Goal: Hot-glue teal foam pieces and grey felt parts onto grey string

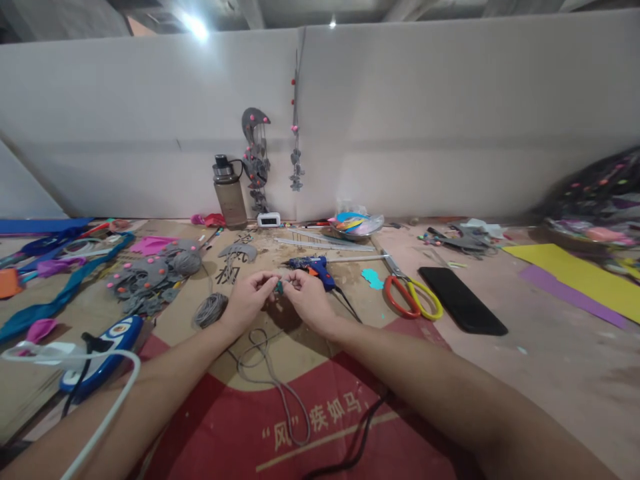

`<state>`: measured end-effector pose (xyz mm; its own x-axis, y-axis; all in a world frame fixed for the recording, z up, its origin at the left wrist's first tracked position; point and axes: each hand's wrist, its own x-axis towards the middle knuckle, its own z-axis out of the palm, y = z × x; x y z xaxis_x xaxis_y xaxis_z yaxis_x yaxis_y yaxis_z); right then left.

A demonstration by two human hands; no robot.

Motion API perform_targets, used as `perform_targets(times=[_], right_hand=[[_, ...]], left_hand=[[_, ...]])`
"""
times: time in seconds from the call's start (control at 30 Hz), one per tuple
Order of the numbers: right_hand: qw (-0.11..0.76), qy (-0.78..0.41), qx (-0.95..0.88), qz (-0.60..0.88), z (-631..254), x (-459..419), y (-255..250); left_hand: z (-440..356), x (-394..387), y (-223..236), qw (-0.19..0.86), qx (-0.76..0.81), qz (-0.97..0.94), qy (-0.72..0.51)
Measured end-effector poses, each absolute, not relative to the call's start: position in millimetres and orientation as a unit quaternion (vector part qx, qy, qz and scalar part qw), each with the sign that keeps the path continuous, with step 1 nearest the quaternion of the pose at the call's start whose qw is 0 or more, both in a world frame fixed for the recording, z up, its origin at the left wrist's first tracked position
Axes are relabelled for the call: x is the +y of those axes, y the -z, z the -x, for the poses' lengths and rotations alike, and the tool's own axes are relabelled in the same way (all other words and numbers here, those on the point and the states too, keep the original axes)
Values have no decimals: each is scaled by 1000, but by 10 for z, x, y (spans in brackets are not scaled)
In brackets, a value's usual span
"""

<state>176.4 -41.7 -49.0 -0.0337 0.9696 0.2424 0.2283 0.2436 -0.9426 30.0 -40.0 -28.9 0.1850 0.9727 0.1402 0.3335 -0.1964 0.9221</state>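
My left hand [253, 297] and my right hand [309, 298] meet over the cardboard, fingers pinched together. Between the fingertips is a small teal piece [279, 287], mostly hidden, so its kind is unclear. Just left of my left hand lies a ball of grey yarn [211, 310]. Loose grey cord [270, 363] curls on the cardboard below my hands. A blue glue gun [320, 270] lies right behind my right hand. Farther right are a bright turquoise cut-out [373, 279] and scissors [411, 295] with red and yellow handles.
A black phone [463, 300] lies at right, near yellow sheet [575, 273]. Grey felt pieces with pink balls [147, 273] and a blue-white power strip [103, 357] are at left. A bottle [231, 200] stands by the white partition [425, 120]. A white cable [125, 393] crosses my left forearm.
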Motion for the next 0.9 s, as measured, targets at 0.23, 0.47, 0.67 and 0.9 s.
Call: perform_targets(times=[0.23, 0.47, 0.67, 0.9], right_hand=[[491, -383, -612, 487, -1762, -406, 529], [504, -402, -623, 442, -1760, -397, 569], [517, -446, -597, 422, -1750, -405, 544], [528, -413, -591, 450, -1757, -434, 463]], left_hand=[[-284, -389, 286, 227, 505, -734, -393], [-281, -389, 256, 315, 535, -666, -414], [-277, -397, 269, 347, 535, -635, -436], [-297, -395, 287, 396, 521, -621, -431]])
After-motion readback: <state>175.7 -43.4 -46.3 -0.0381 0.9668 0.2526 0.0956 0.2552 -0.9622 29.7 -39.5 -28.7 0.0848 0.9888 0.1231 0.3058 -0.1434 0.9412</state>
